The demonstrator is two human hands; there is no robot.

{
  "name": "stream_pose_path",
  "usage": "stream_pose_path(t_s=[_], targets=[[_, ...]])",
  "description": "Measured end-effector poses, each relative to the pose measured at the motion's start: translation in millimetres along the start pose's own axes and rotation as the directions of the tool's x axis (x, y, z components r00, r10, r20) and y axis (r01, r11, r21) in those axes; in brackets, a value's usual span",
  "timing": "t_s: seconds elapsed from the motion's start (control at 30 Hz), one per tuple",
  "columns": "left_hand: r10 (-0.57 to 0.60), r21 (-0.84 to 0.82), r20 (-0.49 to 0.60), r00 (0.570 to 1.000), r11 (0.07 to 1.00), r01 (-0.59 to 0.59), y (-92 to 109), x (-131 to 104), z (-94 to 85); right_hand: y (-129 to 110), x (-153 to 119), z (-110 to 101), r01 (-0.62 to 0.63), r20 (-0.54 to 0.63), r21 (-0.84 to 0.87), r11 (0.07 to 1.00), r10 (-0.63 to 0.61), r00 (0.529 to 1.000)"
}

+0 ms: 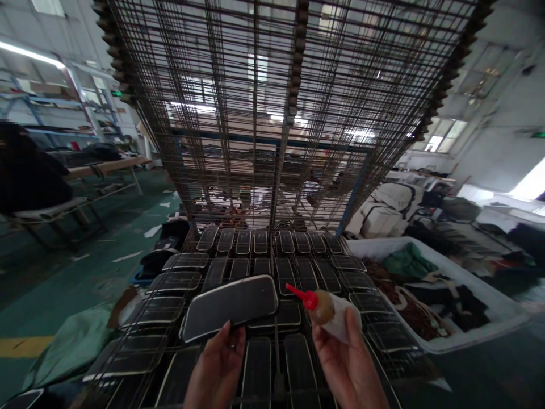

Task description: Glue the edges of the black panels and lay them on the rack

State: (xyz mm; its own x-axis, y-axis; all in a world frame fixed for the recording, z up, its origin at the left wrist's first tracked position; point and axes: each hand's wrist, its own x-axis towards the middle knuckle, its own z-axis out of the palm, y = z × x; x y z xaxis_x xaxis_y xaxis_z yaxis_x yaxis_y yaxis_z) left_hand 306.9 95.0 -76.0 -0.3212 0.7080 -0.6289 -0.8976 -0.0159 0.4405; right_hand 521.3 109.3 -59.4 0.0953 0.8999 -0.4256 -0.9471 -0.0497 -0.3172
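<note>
My left hand (217,366) is closed on the lower edge of a dark rounded-rectangular panel with a pale rim (232,307), holding it tilted above the rack. In my right hand (347,360) is a glue bottle (330,312) with a red cap and a thin red nozzle. The bottle lies nearly sideways, its nozzle pointing left towards the panel, and the two stay apart. Below both hands, several similar dark panels (258,363) lie in rows on the wire rack (279,380). What the nozzle tip gives out, if anything, I cannot make out.
Tall stacked wire shelves (272,102) lean up in front of me. A white bin (464,335) with cloth and straps stands to the right. Green fabric (72,341) lies at lower left. Farther left are a workbench (106,165) and a dark-clothed person (25,170).
</note>
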Motion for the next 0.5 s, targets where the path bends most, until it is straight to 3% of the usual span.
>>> stream_pose_path(t_s=[0.17,0.23,0.3,0.4,0.5], targets=[[-0.034,-0.033,0.073,0.997,0.999,0.036,-32.6,-4.2,4.9,26.9,-3.0,-35.8,-0.243,0.086,0.0,0.97,0.242,0.966],[-0.118,0.002,0.135,0.984,0.993,0.119,-47.4,-7.7,5.9,46.9,-4.5,-49.4,-0.316,0.109,-0.013,0.949,0.315,0.943],[-0.269,0.076,0.224,0.937,0.963,0.259,-60.0,-11.0,4.4,65.2,-6.6,-56.3,-0.311,0.122,0.039,0.95,0.305,0.945],[-0.496,0.22,0.284,0.82,0.867,0.448,-72.8,-12.2,-2.0,80.2,-10.3,-55.4,-0.327,0.148,0.064,0.943,0.315,0.937],[-0.558,0.28,0.342,0.756,0.829,0.485,-80.5,-6.4,-11.0,80.7,-12.8,-49.6,-0.323,0.154,0.021,0.946,0.316,0.936]])
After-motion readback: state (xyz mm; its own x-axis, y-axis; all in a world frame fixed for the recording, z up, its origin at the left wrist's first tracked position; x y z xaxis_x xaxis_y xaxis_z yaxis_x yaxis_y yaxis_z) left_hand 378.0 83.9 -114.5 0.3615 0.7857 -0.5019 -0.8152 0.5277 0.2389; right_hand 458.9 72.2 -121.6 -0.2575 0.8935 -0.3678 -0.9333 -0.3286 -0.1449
